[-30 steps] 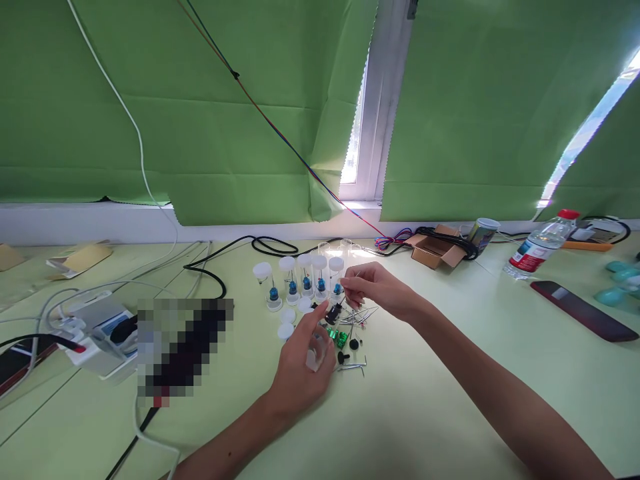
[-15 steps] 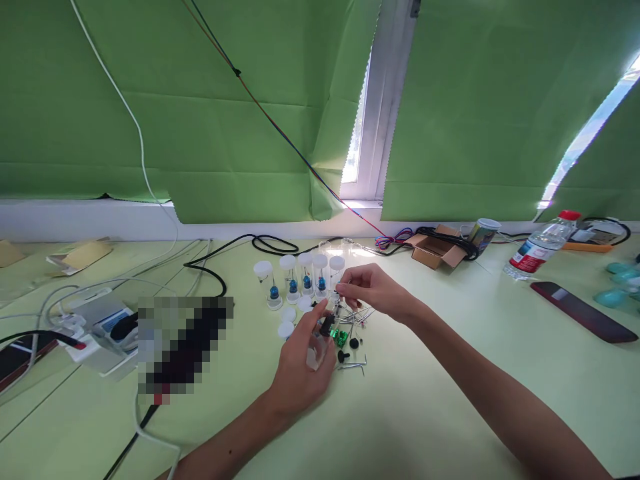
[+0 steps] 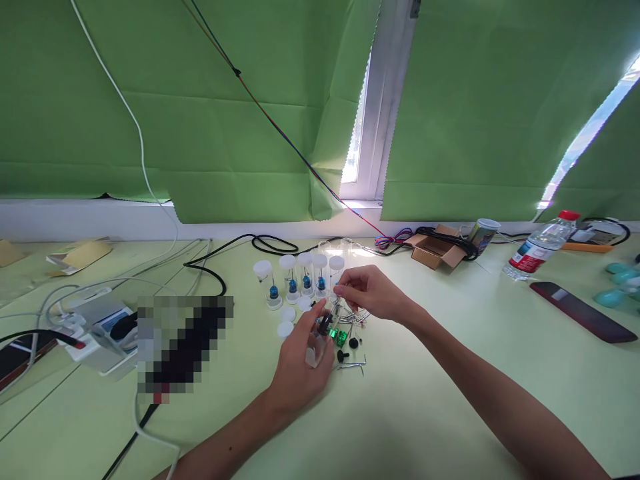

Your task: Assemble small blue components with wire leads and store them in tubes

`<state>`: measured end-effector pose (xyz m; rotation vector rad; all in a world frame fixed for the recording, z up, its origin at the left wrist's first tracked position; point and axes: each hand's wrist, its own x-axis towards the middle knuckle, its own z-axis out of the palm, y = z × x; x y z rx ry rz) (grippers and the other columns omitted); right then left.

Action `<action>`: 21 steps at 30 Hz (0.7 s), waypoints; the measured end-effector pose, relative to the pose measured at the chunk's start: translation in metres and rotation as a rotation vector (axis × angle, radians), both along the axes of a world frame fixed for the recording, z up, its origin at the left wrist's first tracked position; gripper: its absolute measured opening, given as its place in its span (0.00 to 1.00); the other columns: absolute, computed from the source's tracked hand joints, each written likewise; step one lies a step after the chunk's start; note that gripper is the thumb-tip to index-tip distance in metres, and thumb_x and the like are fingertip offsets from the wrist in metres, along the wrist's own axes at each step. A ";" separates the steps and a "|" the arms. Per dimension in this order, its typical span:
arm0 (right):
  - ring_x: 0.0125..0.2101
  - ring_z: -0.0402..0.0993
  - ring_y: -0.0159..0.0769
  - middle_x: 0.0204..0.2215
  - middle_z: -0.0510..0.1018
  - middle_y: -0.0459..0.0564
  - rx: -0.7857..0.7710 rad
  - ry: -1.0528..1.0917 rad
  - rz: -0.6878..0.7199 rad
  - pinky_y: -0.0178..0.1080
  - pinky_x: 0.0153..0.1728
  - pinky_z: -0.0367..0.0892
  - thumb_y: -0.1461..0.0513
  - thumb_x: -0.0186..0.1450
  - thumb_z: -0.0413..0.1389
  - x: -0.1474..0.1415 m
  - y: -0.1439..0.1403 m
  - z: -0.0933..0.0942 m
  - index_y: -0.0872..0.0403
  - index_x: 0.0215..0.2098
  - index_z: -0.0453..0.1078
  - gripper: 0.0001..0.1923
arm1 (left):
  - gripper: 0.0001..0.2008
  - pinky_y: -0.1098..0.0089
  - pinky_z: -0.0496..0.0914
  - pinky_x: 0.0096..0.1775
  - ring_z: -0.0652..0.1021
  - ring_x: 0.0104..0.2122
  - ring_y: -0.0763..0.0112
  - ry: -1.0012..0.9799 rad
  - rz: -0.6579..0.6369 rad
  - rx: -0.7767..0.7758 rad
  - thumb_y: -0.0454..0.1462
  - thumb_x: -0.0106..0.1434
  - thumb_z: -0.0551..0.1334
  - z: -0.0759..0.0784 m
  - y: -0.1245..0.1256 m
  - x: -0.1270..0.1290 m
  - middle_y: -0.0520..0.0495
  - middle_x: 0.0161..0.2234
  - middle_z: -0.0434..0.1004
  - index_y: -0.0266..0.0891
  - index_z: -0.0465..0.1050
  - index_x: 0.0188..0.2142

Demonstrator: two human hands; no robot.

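My left hand (image 3: 299,363) grips a small clear tube (image 3: 315,350) and pinches a small black part (image 3: 325,325) at its top. My right hand (image 3: 373,293) hovers just above and right of it, fingertips pinched on a thin metal pin that reaches down to the black part. Behind the hands stands a row of clear vials with white caps (image 3: 300,277), each with a blue piece inside. Loose white caps (image 3: 287,321), green parts (image 3: 341,337), black parts and metal pins (image 3: 353,365) lie scattered on the pale green table (image 3: 425,413) under the hands.
A blurred dark object (image 3: 183,350) and a white device with cables (image 3: 97,327) sit at the left. Black cables (image 3: 235,250) run along the back. A cardboard box (image 3: 433,250), a cup (image 3: 483,233), a water bottle (image 3: 540,250) and a dark red flat case (image 3: 583,310) lie at the right.
My right hand has dropped slightly toward my left hand, bringing the pin down to the black part. My left hand has raised the black part a little off the table.
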<state>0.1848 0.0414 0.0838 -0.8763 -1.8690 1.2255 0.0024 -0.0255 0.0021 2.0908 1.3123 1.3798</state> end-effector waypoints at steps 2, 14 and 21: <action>0.17 0.62 0.26 0.15 0.66 0.41 0.011 -0.009 -0.007 0.32 0.19 0.56 0.51 0.62 0.58 0.000 0.000 -0.001 0.55 0.25 0.66 0.17 | 0.28 0.71 0.73 0.33 0.72 0.25 0.79 0.000 -0.002 0.007 0.33 0.62 0.59 0.000 0.000 0.000 0.45 0.47 0.74 0.46 0.58 0.61; 0.17 0.61 0.27 0.15 0.67 0.42 0.033 -0.062 -0.020 0.32 0.20 0.56 0.50 0.62 0.57 0.001 -0.001 0.000 0.55 0.25 0.66 0.18 | 0.28 0.71 0.73 0.34 0.73 0.28 0.77 0.012 0.016 -0.009 0.32 0.61 0.59 -0.001 0.000 0.000 0.46 0.49 0.75 0.46 0.58 0.61; 0.18 0.62 0.27 0.16 0.68 0.42 0.035 -0.078 -0.024 0.32 0.20 0.57 0.49 0.62 0.57 0.001 -0.001 0.001 0.55 0.26 0.67 0.18 | 0.28 0.70 0.73 0.33 0.72 0.26 0.78 0.018 0.019 -0.007 0.32 0.62 0.59 0.000 0.001 0.001 0.45 0.48 0.75 0.46 0.58 0.61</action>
